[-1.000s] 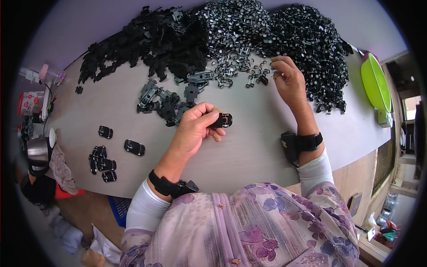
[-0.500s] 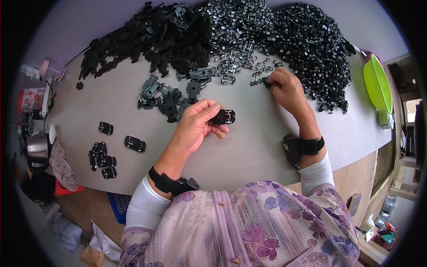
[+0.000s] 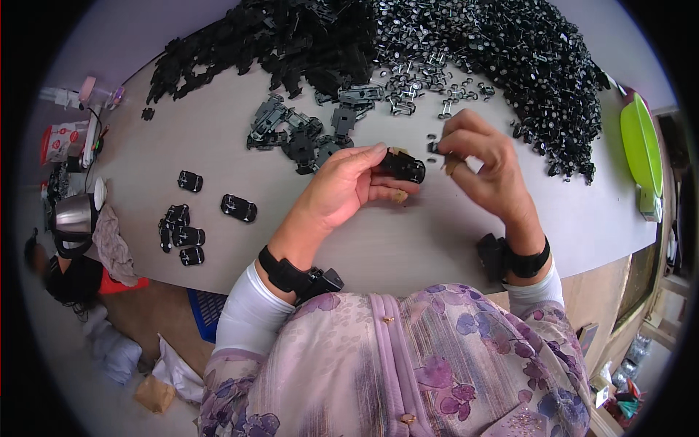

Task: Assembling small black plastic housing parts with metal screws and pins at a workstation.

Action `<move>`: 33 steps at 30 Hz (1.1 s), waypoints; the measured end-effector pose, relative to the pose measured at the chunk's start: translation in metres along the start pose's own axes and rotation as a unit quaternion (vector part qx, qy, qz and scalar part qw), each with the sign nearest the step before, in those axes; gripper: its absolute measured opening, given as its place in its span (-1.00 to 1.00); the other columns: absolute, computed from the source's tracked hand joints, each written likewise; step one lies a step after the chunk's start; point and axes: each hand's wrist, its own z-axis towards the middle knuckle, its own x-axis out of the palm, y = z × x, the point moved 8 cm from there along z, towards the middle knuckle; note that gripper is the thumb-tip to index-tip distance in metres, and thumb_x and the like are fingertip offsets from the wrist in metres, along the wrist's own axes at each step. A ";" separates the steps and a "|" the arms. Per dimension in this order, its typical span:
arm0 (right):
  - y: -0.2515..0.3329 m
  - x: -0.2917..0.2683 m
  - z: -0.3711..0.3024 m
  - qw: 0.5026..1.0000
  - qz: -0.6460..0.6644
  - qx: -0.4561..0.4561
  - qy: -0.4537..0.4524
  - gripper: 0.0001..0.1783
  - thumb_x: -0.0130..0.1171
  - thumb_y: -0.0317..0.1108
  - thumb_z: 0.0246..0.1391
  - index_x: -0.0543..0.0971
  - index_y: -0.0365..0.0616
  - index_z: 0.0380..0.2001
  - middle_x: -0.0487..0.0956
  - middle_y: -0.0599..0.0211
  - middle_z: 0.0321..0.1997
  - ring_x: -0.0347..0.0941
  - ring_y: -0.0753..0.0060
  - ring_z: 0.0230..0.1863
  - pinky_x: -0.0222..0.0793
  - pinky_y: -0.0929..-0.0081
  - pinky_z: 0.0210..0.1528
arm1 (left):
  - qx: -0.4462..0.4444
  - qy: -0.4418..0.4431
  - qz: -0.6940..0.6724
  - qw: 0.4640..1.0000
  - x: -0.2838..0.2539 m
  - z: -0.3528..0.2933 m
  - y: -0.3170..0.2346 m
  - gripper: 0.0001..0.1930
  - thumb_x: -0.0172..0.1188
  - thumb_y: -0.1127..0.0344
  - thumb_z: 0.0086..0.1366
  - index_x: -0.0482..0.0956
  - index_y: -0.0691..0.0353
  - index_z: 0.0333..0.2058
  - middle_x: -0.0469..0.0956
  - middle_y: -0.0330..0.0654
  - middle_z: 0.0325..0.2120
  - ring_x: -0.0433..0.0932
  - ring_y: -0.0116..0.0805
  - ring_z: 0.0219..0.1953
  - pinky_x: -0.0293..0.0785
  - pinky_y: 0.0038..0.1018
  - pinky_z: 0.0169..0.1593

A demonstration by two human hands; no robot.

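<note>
My left hand [image 3: 342, 182] is closed on a small black toy car [image 3: 405, 167], which points toward my right hand. Tape is wrapped around some of my fingertips. Just right of the car, my right hand [image 3: 486, 162] is curled in a pinch. Small dark wheel pieces [image 3: 432, 148] show at its fingertips, partly hidden and blurred. Beyond my left hand lies a loose group of dark grey car chassis [image 3: 302, 149]. Several black toy cars [image 3: 239, 207] rest on the table to the left.
A big heap of black plastic chassis parts [image 3: 291, 44] covers the table's back. Beside it is a heap of wheel axles [image 3: 524, 65]. A lime-green basin [image 3: 641, 146] stands at the right edge. A metal kettle [image 3: 73, 215] and a crumpled cloth [image 3: 114, 244] are at the left.
My right hand has come back from the axle heap toward the car, with small wheel pieces at its fingertips. The toy car in my left hand has turned slightly. The whole view has shifted.
</note>
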 end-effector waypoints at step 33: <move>0.011 0.054 -0.012 0.988 0.145 -0.006 0.060 -0.72 0.09 -0.66 -0.18 0.47 -0.25 -0.28 0.45 0.16 -0.31 0.49 0.14 -0.40 0.42 0.34 -0.39 | 0.121 -0.217 0.239 0.939 -0.017 -0.079 -0.025 -0.75 0.27 0.53 0.08 0.31 0.18 -0.55 0.47 -0.24 -0.57 0.46 -0.54 -0.64 0.33 -0.64 -0.60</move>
